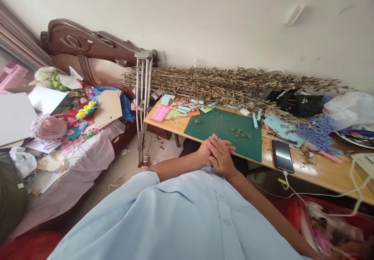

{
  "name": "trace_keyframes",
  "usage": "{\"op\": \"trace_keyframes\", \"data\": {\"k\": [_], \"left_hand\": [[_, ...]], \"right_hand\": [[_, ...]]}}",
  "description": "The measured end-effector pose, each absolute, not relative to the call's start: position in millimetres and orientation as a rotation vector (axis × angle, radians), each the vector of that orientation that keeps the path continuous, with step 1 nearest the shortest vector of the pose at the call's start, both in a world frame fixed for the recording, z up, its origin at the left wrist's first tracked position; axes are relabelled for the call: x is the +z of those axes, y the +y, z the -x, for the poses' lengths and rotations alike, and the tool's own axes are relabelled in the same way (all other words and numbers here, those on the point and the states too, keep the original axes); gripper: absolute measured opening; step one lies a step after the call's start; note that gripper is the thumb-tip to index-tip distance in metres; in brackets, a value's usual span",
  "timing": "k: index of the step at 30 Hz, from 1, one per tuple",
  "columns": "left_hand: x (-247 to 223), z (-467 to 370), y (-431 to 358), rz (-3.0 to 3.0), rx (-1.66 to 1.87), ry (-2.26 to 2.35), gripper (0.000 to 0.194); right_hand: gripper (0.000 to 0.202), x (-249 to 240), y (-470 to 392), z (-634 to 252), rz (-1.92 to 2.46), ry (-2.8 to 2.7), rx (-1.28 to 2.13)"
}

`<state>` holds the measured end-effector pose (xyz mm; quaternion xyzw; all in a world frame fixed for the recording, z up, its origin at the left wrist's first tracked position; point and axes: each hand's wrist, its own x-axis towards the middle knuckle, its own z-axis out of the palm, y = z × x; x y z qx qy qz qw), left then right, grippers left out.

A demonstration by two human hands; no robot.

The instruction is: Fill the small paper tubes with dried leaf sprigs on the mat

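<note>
My left hand (205, 151) and my right hand (222, 159) are pressed together, palm to palm, in front of my chest at the near edge of the table. The right hand lies across the left, and several fingers point forward. Anything between the palms is hidden. Just beyond them lies a green cutting mat (216, 123), with a few small brown clumps of dried plant (240, 133) and loose crumbs on it. Behind the mat, long dried leafy stalks (204, 78) are heaped along the wall.
Rolled blue paper tubes (184, 109) and pink strips (159, 113) are on the table's left. At right are a phone (282, 156) on a cable, blue yarn (317, 129) and a black bag (305, 104). A metal crutch (143, 108) stands beside a cluttered bed (96, 147).
</note>
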<state>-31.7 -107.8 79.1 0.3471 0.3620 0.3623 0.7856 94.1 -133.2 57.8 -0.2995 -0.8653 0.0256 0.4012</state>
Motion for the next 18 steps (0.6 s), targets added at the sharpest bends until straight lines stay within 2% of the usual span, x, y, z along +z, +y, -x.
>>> {"op": "trace_keyframes", "data": {"k": [3, 8, 11, 18], "left_hand": [[102, 54, -106, -0.579, 0.907, 0.650, 0.084], [105, 115, -90, -0.573, 1.199, 0.650, 0.053], [88, 144, -83, -0.539, 1.289, 0.789, 0.039], [46, 174, -113, -0.612, 1.304, 0.986, 0.038]], "right_hand": [[0.056, 40, -138, -102, 0.919, -2.240, 0.074], [0.027, 10, -152, -141, 1.234, -2.029, 0.128], [0.024, -6, -164, -167, 1.349, -1.922, 0.163], [0.027, -12, -178, -199, 1.553, -1.764, 0.186]]}}
